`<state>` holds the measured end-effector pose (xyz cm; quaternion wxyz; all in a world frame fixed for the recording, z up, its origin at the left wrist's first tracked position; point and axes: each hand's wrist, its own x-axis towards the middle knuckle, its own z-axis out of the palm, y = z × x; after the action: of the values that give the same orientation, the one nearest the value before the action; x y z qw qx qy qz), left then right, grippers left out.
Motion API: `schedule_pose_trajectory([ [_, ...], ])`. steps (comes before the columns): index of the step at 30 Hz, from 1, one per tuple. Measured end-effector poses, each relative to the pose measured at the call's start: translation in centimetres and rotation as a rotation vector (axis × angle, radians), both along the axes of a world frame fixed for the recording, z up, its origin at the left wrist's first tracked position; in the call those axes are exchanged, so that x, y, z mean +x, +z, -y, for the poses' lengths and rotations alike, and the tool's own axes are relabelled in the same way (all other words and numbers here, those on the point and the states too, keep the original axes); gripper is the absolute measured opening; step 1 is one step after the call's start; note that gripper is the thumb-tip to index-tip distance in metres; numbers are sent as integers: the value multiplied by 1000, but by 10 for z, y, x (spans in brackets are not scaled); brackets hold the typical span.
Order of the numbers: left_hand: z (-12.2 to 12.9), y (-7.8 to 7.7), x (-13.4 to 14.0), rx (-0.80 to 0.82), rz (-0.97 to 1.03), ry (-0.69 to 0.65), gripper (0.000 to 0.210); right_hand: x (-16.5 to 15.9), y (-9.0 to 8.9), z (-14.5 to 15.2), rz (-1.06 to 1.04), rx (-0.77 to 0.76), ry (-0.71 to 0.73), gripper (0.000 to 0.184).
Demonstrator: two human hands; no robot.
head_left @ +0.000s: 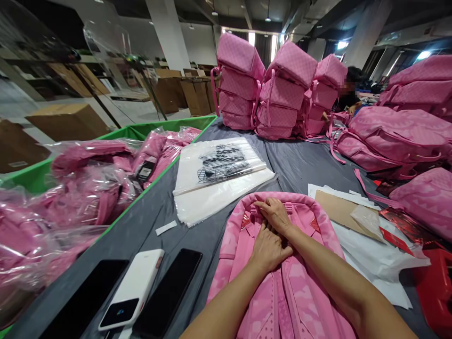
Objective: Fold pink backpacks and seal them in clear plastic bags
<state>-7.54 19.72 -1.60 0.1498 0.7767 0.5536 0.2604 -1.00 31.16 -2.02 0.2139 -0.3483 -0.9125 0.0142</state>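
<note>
A pink backpack point(233, 245) lies back side up on the grey table, straps facing me. My left hand point(268, 247) presses flat on the upper back panel between the straps. My right hand point(275, 214) lies just beyond it, fingers curled at the top handle area, touching the left hand. Whether the right hand grips the handle I cannot tell. A stack of clear printed plastic bags point(219, 174) lies on the table just beyond the backpack to the left.
A white power bank point(132, 287) and two dark phones point(167, 292) lie near left. A green bin point(31, 179) holds bagged pink backpacks. Stacked pink backpacks point(278, 89) stand at the far end, more at right point(399, 136). Cardboard sheets, white paper point(367, 249) and a person sit beyond.
</note>
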Motion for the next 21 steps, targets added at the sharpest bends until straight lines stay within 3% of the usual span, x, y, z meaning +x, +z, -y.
schedule_pose_trajectory([
  [6, 0, -4, -1, 23, -42, -22, 53, -7, 18, 8, 121, -99, -196, 25],
  [11, -7, -15, -2, 135, -113, -60, 52, -37, 43, -23, 362, -252, -289, 30],
  [16, -15, -21, -3, 214, -132, -33, 47, -55, 77, -35, 455, -229, -200, 21],
  [21, -17, -31, -6, 289, -113, -5, 40, -74, 96, -37, 484, -120, 12, 34],
])
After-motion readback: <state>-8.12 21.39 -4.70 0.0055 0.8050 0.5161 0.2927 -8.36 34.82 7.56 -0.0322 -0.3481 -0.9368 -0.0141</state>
